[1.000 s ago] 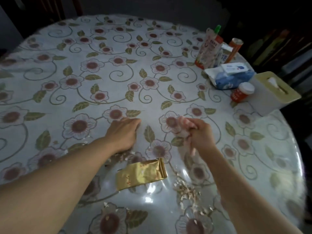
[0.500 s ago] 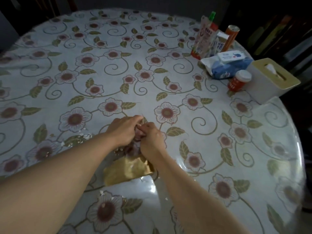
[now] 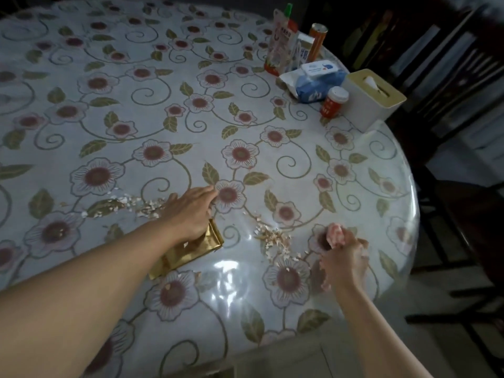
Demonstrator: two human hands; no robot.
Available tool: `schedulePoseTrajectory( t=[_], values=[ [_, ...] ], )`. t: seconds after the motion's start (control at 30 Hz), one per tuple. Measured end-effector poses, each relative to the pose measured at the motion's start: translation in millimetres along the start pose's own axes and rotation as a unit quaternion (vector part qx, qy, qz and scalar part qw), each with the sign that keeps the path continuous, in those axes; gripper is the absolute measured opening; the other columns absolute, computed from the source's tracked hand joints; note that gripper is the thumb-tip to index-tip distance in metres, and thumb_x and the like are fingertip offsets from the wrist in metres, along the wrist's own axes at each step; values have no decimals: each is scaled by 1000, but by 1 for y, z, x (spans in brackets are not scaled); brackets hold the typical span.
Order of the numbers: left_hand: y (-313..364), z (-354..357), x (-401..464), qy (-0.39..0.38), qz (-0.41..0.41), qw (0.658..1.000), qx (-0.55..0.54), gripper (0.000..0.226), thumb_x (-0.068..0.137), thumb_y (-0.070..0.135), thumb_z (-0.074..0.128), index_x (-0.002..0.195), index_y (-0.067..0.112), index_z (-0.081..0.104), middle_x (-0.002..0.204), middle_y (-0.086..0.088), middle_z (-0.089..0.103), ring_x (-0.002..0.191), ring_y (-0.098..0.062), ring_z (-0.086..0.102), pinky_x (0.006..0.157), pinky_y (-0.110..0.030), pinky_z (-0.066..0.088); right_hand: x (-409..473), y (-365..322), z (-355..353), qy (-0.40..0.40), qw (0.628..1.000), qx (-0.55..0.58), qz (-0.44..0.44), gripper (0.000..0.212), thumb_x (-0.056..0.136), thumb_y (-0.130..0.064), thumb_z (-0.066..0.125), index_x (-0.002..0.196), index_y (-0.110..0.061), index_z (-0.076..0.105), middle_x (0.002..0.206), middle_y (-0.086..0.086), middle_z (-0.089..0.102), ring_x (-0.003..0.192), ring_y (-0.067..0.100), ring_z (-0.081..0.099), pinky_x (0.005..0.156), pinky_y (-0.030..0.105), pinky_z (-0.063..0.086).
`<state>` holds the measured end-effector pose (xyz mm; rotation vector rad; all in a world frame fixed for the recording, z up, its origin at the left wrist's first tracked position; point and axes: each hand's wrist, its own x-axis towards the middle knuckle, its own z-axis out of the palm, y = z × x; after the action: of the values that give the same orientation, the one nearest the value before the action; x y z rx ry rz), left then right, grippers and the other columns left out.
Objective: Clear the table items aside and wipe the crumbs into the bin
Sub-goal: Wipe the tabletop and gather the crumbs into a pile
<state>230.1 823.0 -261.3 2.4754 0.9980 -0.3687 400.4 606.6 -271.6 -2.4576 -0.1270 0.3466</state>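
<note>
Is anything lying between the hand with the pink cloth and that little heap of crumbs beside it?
Nothing visible: the right hand grips the pink cloth just right of the crumbs, only bare tablecloth between.

Dark wooden chair (image 3: pixel 447 85): stands just beyond the table's far-right edge. Pale tiled floor (image 3: pixel 450 309): below the chair, running toward the near side.

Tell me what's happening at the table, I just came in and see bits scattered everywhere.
A person is cleaning a round table covered in a floral cloth. The left hand lies flat on the cloth beside a gold packet, while the right hand grips a crumpled pink wad near the table's edge. Crumbs lie between the hands, with another patch left of the left hand. Nothing is swept off yet.
</note>
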Motion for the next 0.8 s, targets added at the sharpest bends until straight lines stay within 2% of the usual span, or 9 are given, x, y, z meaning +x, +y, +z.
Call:
schedulePoseTrajectory(
  t=[0.07, 0.1, 0.2, 0.33, 0.43, 0.57, 0.67, 0.8],
  values=[
    [-1, 4, -2, 3, 3, 1000, 5, 51, 102, 23, 25, 152, 24, 13, 161, 10, 6, 148, -12, 6, 117, -46, 11, -18, 3, 6, 30, 999, 18, 0, 36, 91, -4, 40, 122, -18, 54, 100, -2, 45, 94, 29, 53, 75, 33, 42],
    [-3, 5, -2, 6, 6, 1000, 6, 51, 102, 24, 24, 152, 24, 13, 161, 10, 5, 148, -12, 6, 117, -46, 10, -24, 3, 14, 39, 999, 6, -21, 42, 91, 1, 37, 127, -16, 51, 105, -1, 45, 101, 28, 49, 78, 30, 37],
    [-6, 8, -1, 11, 11, 1000, 1, 51, 102, 26, 23, 152, 25, 13, 161, 11, 4, 148, -10, 4, 118, -47, 8, -43, -13, 39, 46, 997, -33, -58, 59, 84, 9, 40, 138, -12, 44, 132, 12, 39, 119, 31, 40, 98, 34, 34],
    [-8, 12, 1, 18, 18, 1000, 0, 51, 102, 27, 22, 152, 25, 12, 161, 11, 4, 148, -11, 5, 118, -46, 8, -67, -39, 66, 22, 997, -8, -74, 57, 86, 8, 39, 138, -14, 43, 133, 11, 38, 120, 29, 40, 91, 27, 31],
    [-10, 12, 2, 16, 25, 1000, -3, 52, 101, 25, 23, 152, 25, 11, 161, 10, 4, 148, -12, 5, 118, -47, 8, -79, -52, 82, 12, 997, 4, -72, 56, 87, 6, 40, 138, -14, 42, 135, 11, 37, 123, 28, 37, 101, 32, 31],
    [-14, 4, -1, 2, 37, 999, -37, 52, 102, 22, 24, 151, 29, 9, 160, 8, 12, 147, -15, 13, 117, -46, 12, -90, -61, 89, -5, 996, -12, -84, 64, 83, 9, 42, 139, -21, 42, 136, 5, 36, 122, 22, 35, 102, 32, 32],
    [-18, 2, -8, -6, 39, 999, -28, 53, 101, 22, 25, 151, 29, 8, 159, 3, 21, 145, -19, 23, 117, -46, 17, -113, -76, 102, -54, 993, 5, -103, 58, 86, 6, 41, 139, -20, 43, 136, 2, 36, 124, 20, 35, 106, 31, 33],
    [-31, -10, -26, 33, 21, 999, 0, 52, 100, 21, 28, 150, 26, 15, 154, 1, 34, 140, -19, 33, 113, -44, 22, -151, -105, 116, -189, 962, 102, -166, 41, 90, 1, 42, 128, -11, 55, 127, 3, 43, 104, 10, 44, 86, 14, 38]
  ],
)
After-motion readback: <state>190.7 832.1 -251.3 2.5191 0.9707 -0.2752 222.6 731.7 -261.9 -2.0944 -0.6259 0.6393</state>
